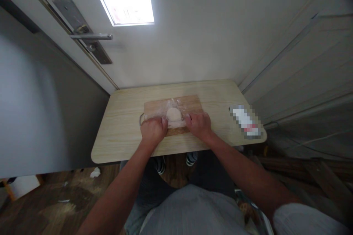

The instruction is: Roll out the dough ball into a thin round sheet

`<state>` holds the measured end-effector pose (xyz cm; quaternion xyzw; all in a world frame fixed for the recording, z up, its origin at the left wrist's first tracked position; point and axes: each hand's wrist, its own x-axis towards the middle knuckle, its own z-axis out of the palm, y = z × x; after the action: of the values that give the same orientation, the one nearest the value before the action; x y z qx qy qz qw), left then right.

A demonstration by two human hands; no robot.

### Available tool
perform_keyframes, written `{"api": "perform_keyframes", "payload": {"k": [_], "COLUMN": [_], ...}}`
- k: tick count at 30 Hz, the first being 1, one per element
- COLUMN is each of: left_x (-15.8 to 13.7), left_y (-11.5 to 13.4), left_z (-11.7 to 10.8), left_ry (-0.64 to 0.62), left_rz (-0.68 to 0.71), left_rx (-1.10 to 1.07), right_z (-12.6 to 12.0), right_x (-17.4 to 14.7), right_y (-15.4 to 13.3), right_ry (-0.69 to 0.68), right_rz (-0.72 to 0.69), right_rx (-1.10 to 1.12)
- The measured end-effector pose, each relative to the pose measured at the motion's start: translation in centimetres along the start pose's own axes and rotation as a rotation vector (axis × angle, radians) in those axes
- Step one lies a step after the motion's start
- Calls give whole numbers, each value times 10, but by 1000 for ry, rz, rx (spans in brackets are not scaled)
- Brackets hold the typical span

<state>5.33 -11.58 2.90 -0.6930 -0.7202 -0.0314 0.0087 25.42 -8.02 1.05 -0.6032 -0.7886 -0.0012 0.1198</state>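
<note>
A round, flattened piece of dough lies on a wooden cutting board dusted with white flour. Across the near edge of the dough runs a floury rolling pin. Wrapped round its left end is my left hand, closed. My right hand is closed on the other end, above the right part of the board. The pin's ends are hidden under my fingers. A metal ring handle sticks out at the board's left side.
The board rests on a light wooden table with rounded corners. A blurred-out phone-like object lies at its right end. Behind stands a white door with a metal handle; a grey panel rises at the left.
</note>
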Motion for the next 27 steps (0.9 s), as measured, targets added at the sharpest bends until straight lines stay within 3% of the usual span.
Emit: {"api": "perform_keyframes", "payload": {"k": [12,27], "left_x": [17,16], "left_y": [-5,-8], "left_z": [-7,4], "left_ry": [34,67], "left_rz": [-4,25], "left_rx": [29,8], "right_z": [-4,8], "right_x": [23,17], "right_y": [-3,-2], "right_ry": [8,95], "right_rz": [35,-25], "right_rx": [-19,21]}}
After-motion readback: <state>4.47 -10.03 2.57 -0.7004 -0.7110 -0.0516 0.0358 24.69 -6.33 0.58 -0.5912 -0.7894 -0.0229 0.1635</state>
